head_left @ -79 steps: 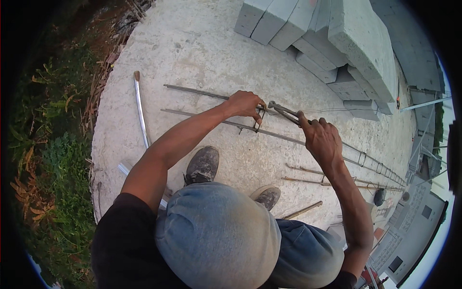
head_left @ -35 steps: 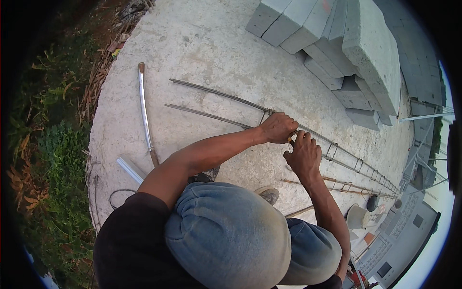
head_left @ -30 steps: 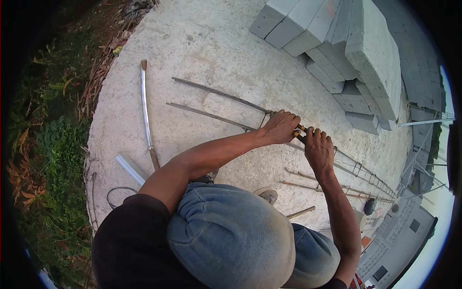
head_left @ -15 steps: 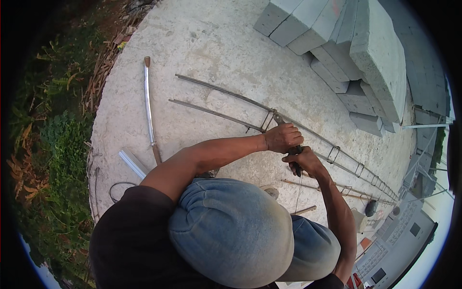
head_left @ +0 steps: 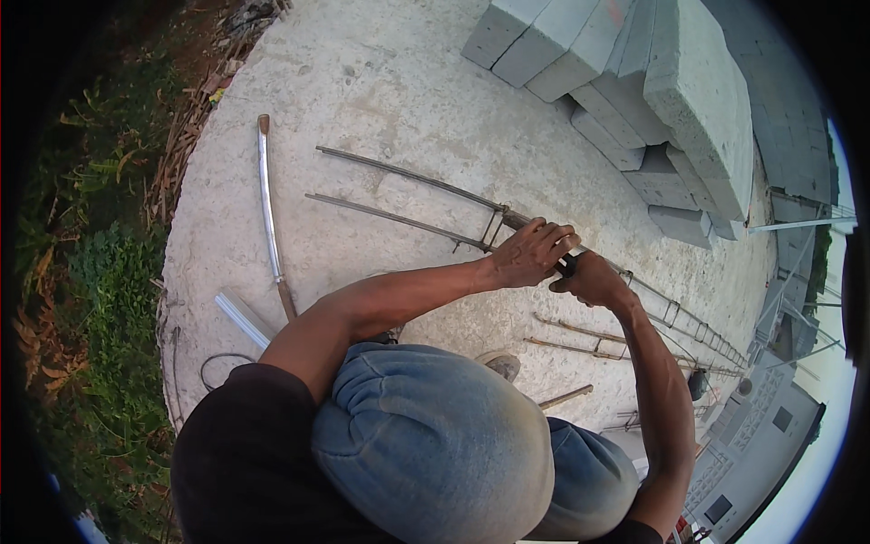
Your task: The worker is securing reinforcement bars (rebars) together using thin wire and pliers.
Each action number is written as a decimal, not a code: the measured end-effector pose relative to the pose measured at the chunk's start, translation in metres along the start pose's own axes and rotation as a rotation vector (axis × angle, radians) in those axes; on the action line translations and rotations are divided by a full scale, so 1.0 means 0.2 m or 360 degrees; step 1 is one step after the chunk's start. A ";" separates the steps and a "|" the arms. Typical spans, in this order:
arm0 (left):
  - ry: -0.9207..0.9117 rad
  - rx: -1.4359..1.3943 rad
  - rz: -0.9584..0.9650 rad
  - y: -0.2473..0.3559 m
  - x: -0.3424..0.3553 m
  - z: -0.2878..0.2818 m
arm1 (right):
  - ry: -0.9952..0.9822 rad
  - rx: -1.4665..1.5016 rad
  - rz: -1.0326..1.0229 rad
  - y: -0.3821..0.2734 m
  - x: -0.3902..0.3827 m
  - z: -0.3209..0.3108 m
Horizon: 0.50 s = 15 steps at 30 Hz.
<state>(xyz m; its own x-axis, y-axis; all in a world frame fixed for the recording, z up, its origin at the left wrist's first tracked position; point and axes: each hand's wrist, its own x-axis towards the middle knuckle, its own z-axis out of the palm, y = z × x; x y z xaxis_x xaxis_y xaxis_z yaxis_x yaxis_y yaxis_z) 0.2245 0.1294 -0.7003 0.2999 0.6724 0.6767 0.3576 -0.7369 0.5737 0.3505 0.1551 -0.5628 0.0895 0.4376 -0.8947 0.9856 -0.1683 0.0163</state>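
Note:
A rebar cage (head_left: 412, 170) of long steel bars joined by square ties runs from the middle of the concrete floor toward the far right. My left hand (head_left: 533, 251) is closed over its upper bars, just beside a tie, with fingers curled around a metal tool (head_left: 515, 218). The tool's flat metal end points up and left along the bar; its kind cannot be told. My right hand (head_left: 594, 279) grips the tool's black handle (head_left: 566, 265), right against my left hand. Much of the tool is hidden by my fingers.
Grey blocks (head_left: 666, 100) are stacked at upper right. A silver tube with wooden ends (head_left: 268, 199) and a ribbed metal profile (head_left: 241, 315) lie at left. A second rebar piece (head_left: 580, 347) lies nearer me. Plants (head_left: 118, 281) border the slab's left edge.
Both hands have moved slightly right and up onto the bars, and the tool has turned from steep to lying more along the cage. My right elbow has swung outward.

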 end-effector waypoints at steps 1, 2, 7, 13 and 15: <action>-0.0004 0.0008 -0.0003 -0.01 -0.02 0.01 | -0.0003 -0.0001 -0.0009 -0.02 0.01 -0.01; -0.0035 -0.0006 0.0020 -0.03 -0.03 0.02 | -0.0242 0.0450 0.0024 -0.02 0.02 -0.02; -0.0327 -0.0267 0.0015 -0.11 -0.04 0.04 | -0.0051 0.0314 -0.0079 -0.09 -0.04 0.03; -0.0640 -0.0525 -0.0299 -0.09 0.17 0.07 | 0.1628 -0.1529 -0.0217 0.07 -0.02 0.24; -0.0296 -0.0469 -0.0398 -0.08 0.08 0.05 | 0.1475 -0.1200 -0.0230 0.11 0.12 0.27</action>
<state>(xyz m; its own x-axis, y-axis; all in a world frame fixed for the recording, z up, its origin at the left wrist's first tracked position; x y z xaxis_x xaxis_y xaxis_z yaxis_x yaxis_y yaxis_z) 0.2325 0.1522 -0.7027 0.4004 0.8140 0.4208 0.1794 -0.5200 0.8351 0.3671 0.1133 -0.6074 -0.2644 0.9304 -0.2539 0.8034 0.3582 0.4757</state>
